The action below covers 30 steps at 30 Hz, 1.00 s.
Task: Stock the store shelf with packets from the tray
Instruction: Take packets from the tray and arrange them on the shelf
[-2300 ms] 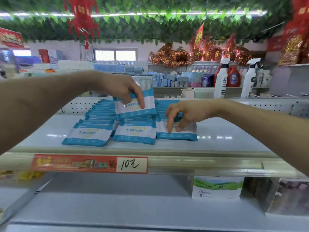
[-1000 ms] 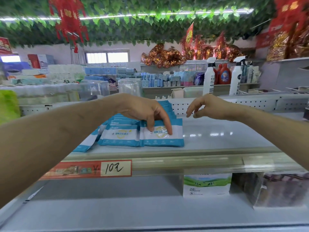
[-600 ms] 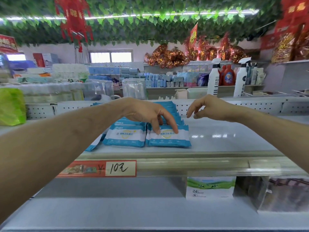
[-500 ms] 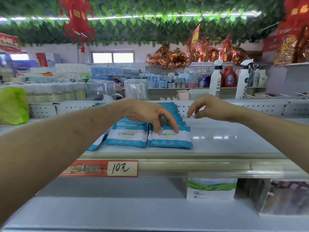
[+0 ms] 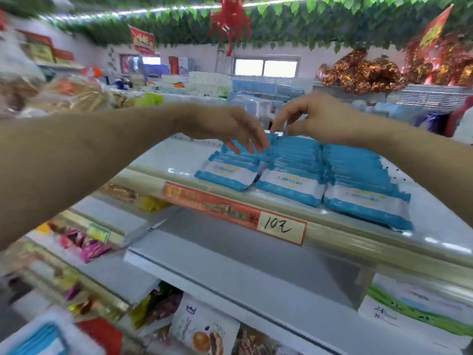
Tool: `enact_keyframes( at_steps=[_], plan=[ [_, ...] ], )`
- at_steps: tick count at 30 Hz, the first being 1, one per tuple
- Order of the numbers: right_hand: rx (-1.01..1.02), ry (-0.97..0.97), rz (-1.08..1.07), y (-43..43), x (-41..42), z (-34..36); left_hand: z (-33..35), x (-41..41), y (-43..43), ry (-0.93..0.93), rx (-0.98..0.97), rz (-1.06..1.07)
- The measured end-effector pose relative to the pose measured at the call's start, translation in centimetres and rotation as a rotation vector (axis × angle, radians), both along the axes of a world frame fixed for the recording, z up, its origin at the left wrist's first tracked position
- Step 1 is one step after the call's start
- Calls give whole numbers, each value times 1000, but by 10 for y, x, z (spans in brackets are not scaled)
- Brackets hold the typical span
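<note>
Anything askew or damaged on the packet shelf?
Minor only. On the shelf, the left row's front packet looks slightly turned, its right corner crowding the middle row. The rest sit square to the edge. No tear or spill visible, though motion blur hides fine detail.

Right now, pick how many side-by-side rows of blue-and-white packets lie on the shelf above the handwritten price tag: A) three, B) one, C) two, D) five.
A: three rows of blue-and-white packets sit side by side on the shelf, just behind the price tag.
</note>
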State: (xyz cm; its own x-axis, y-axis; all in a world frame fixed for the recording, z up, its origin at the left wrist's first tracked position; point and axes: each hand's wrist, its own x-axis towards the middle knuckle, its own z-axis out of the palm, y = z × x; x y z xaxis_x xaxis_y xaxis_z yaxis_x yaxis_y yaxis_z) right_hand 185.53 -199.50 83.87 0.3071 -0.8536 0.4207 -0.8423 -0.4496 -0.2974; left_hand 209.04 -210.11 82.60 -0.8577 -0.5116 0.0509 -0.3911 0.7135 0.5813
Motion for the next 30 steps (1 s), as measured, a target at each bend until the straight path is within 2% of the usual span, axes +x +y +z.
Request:
enact_keyframes(
  at_steps=[4,9,14,17,20,23,30],
  plan=[
    [37,54,242,-42,111,-20,-29,137,-1,75,4,335],
    [133,150,593,-59,267,-84,-106,301,50,210,-9,710],
    [297,344,873,-46,401,-188,-227,418,129,136,126,1040],
    [412,554,915,-48,457,-272,-304,456,171,-38,234,1203],
    [510,706,883,-56,492,-351,-367,480,198,-246,276,1275],
    [575,757,839,-64,512,-407,-412,493,213,-348,321,1282],
    [544,783,800,-82,541,-469,-466,506,215,-485,248,1204]
  ],
)
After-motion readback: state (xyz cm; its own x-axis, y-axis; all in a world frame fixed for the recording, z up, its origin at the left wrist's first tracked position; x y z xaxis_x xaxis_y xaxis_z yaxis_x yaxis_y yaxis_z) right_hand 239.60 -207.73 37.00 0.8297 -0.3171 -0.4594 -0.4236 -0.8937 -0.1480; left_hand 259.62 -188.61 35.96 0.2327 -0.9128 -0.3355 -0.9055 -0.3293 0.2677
